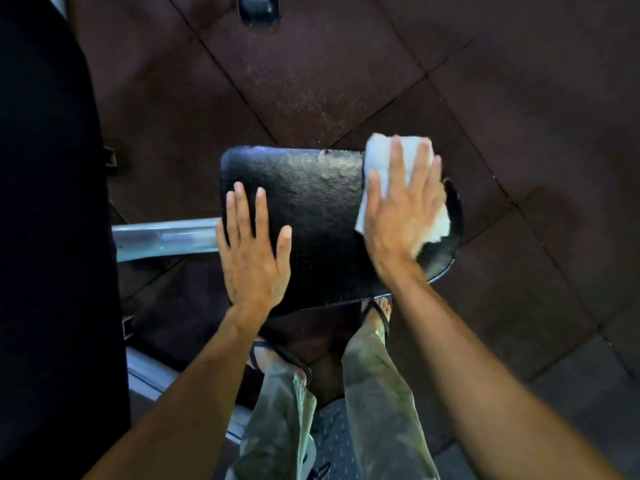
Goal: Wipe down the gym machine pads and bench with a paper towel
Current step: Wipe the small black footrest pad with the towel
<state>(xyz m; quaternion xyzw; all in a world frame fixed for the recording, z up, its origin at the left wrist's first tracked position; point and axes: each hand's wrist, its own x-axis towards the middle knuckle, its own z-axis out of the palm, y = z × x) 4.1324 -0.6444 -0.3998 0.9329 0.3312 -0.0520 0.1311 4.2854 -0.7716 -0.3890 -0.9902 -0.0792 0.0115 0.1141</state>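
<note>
A black textured seat pad lies flat in the middle of the head view, its surface cracked near the far edge. My right hand presses a white crumpled paper towel flat on the pad's right end, fingers straight and spread. Part of the towel sticks out past my fingertips and beside my palm. My left hand rests flat on the pad's left side, fingers straight, holding nothing.
A tall black back pad fills the left edge. A silver metal frame bar runs left from under the seat pad. Dark rubber floor tiles surround the machine. My legs and sandalled feet stand below the pad.
</note>
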